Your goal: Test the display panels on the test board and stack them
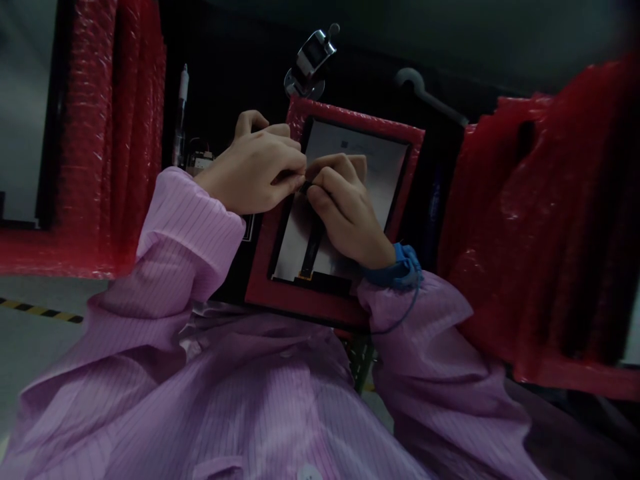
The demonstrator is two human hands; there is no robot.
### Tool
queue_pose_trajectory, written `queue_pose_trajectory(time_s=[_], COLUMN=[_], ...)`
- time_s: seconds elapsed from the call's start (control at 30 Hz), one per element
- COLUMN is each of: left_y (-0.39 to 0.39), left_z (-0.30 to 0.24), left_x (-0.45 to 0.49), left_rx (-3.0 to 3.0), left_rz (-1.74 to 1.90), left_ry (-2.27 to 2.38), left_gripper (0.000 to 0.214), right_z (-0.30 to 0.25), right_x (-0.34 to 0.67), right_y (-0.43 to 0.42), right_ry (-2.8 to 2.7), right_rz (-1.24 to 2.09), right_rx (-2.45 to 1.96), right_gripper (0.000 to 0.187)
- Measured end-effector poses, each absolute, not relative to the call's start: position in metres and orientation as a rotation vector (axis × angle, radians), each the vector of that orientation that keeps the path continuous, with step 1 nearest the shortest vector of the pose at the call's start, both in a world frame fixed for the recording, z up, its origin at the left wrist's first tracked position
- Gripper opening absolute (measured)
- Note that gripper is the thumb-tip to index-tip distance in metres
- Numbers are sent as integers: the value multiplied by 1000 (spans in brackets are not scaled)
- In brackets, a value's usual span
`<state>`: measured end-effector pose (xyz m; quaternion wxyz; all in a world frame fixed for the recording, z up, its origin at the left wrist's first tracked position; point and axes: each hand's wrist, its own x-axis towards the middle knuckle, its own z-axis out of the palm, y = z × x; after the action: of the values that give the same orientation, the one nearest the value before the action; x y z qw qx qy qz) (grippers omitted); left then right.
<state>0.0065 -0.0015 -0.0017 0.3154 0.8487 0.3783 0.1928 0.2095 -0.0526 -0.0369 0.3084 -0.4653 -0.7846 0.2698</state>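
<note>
A flat grey display panel (370, 163) lies on a sheet of red bubble wrap (300, 293) on the dark bench in front of me. A black strip (313, 247), like a flex cable, runs down the panel's face. My left hand (255, 170) and my right hand (345, 210) meet over the panel's left part. Both pinch the upper end of the black strip between curled fingers. A blue wrist strap (400, 267) with a thin cord sits on my right wrist. Pink striped sleeves cover both arms.
Stacks of red bubble wrap bags stand at the left (100, 133) and at the right (550, 220). Behind the panel are a metal clamp-like fixture (310, 60), a white pen-shaped tool (181, 113) and a grey hook (425, 90). Yellow-black floor tape (40, 310) shows lower left.
</note>
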Motion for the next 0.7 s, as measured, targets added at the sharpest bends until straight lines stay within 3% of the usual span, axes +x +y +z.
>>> queue_pose_trajectory(time_s=[0.53, 0.7], left_y=[2, 0], left_z=[1, -3], left_x=[8, 12], left_rx=[2133, 2067], left_rz=[612, 697], left_ry=[956, 1065], left_gripper=[18, 25], right_z=[-38, -38], right_x=[216, 215], right_y=[-49, -50], right_ry=[-2096, -2103], right_rz=[767, 781], right_rx=[-1141, -1143], right_gripper=[37, 39])
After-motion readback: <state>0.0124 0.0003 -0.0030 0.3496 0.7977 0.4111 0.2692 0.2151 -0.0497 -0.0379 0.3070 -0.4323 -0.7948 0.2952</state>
